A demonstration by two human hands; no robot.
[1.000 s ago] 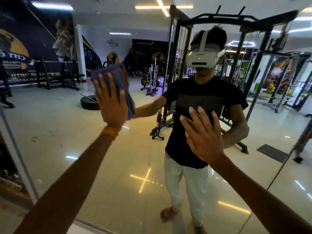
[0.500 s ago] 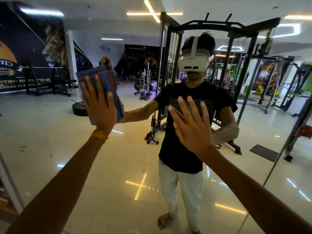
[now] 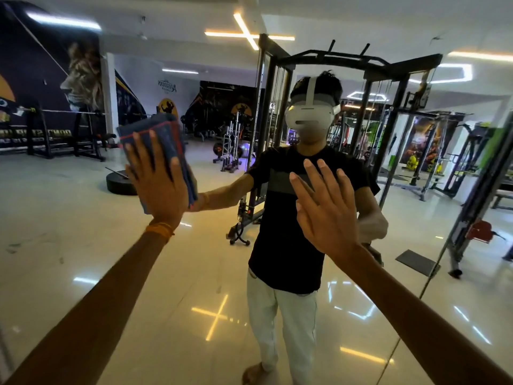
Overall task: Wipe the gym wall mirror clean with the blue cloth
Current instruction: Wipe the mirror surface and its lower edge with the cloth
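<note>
Left hand laid flat on the cloth, fingers straight and a little spread, pressing it against the mirror. No curl round the fabric, only palm and fingers bearing on it.

Cloth blue, folded to a thick oblong with red lines near its edges, up on the glass left of centre, about level with the reflected shoulder. Long axis near upright but tilted: top end leaning left, bottom end towards the right, where the folded layers show past the heel of the hand. Top part standing clear above the fingertips.

Orange band on the left wrist.

Right hand wide, fingers straight and fanned, palm towards the glass, holding nothing. Touching the mirror or just short of it: cannot tell.

In the glass, a reflected person in a black shirt with a white headset, and a black rack behind. Thin slanting seam in the mirror at right.
</note>
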